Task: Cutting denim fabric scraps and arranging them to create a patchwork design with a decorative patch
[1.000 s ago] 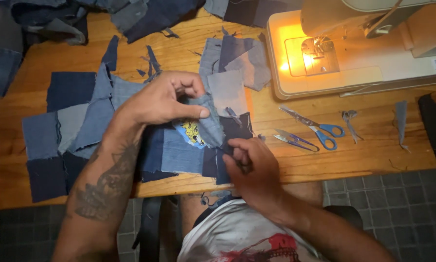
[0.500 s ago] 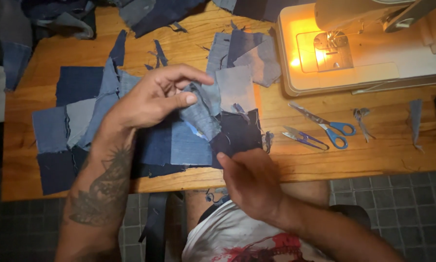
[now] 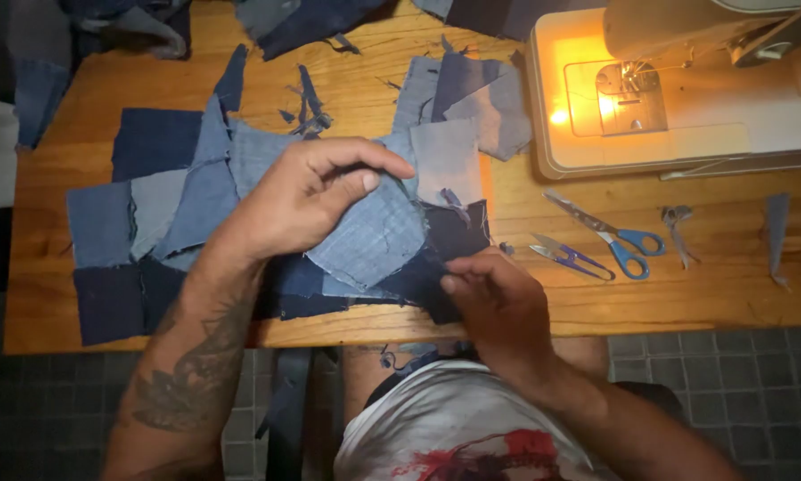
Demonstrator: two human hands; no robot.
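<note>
A patchwork of sewn denim squares (image 3: 151,232), light and dark blue, lies across the left and middle of a wooden table (image 3: 686,294). My left hand (image 3: 302,200) pinches the upper edge of a light blue denim patch (image 3: 374,236) at the middle of the patchwork. My right hand (image 3: 498,307) grips the edge of a dark navy patch (image 3: 454,236) near the table's front edge. The two patches overlap between my hands.
A white sewing machine (image 3: 686,98) with its lamp lit stands at the back right. Blue-handled scissors (image 3: 610,236) and small thread snips (image 3: 565,256) lie right of the fabric. Loose denim pieces (image 3: 472,98) and scraps (image 3: 775,236) are scattered around; more denim is piled at the back.
My left hand has drawn the light blue patch flatter over the patchwork. My right hand went from the fabric toward my lap and back up to the dark patch's edge.
</note>
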